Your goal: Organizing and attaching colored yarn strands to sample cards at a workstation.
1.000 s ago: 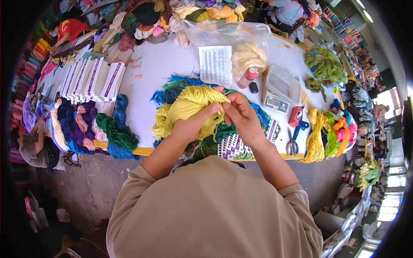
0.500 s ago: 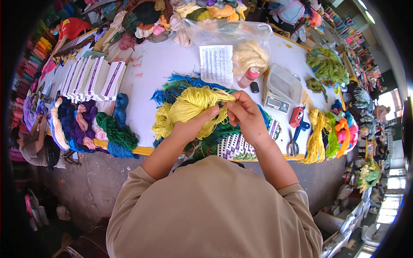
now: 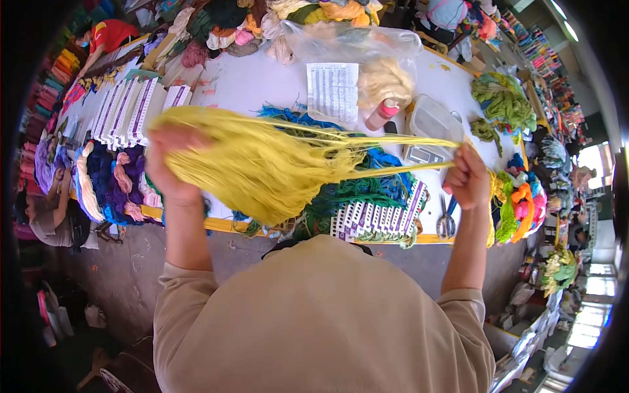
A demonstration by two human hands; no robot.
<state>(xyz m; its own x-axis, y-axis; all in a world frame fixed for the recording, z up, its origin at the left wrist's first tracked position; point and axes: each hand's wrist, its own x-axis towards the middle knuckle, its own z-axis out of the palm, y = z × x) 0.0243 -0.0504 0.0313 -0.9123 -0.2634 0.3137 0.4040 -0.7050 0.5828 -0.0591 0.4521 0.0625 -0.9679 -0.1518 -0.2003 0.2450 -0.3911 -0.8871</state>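
Note:
A skein of yellow yarn [image 3: 255,160] is stretched sideways above the table, thick on the left and drawn into thin strands on the right. My left hand [image 3: 171,154] is inside the skein's left end, blurred by motion, so its fingers do not show clearly. My right hand [image 3: 469,177] is closed round the thin strands at the other end. Below the yarn lies a heap of blue and green yarn [image 3: 386,173]. White punched cards [image 3: 373,216] with thread on them lie at the table's front edge.
Right of the heap are a scale [image 3: 422,154] with a clear plastic box [image 3: 436,124], scissors [image 3: 445,224] and orange yarn [image 3: 522,203]. Behind lie a printed sheet [image 3: 332,92], a pink-capped bottle [image 3: 383,114] and a plastic bag [image 3: 386,52]. Card stacks [image 3: 128,111] stand left. People work nearby.
My hands have moved far apart, the left one leftward and the right one rightward. The yellow yarn, bunched up before, is now lifted and pulled out long between them.

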